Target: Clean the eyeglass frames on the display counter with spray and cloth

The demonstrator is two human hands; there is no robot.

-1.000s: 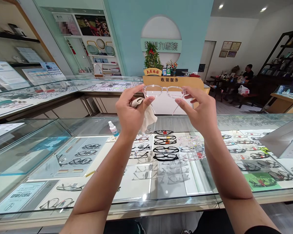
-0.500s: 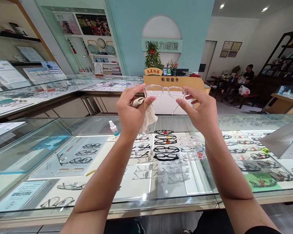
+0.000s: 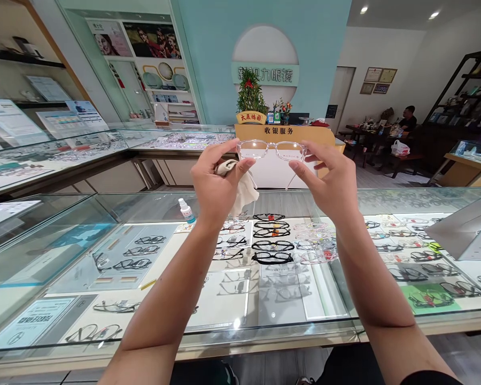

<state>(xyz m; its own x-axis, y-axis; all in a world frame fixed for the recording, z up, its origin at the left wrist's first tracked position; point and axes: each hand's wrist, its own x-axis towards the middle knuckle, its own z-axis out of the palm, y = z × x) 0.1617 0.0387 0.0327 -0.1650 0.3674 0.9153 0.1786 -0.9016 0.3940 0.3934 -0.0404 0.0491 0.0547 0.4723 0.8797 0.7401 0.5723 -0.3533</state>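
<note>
A pair of clear-framed eyeglasses [image 3: 271, 145] is held up level above the glass counter, lenses upright. My left hand [image 3: 216, 179] pinches its left end between thumb and fingers. A beige cleaning cloth [image 3: 245, 193] is also tucked in that hand and hangs below it. At the right end, my right hand [image 3: 332, 179] grips the frame near the hinge with thumb and fingers. One thin temple slants down beside my right thumb. Past my left wrist, a small white spray bottle [image 3: 186, 210] with blue liquid stands on the counter.
Rows of black-framed glasses [image 3: 272, 245] lie below my hands, with pink and clear frames beside them. The glass display counter [image 3: 296, 327] spans the foreground. A white sign stand [image 3: 471, 230] rises at right. A cashier desk [image 3: 282, 133] and a seated person [image 3: 409, 118] are farther back.
The eyeglasses have tilted very slightly, and the reflections and lettering seen in the lenses have shifted. Both hands keep nearly the same place and grip.
</note>
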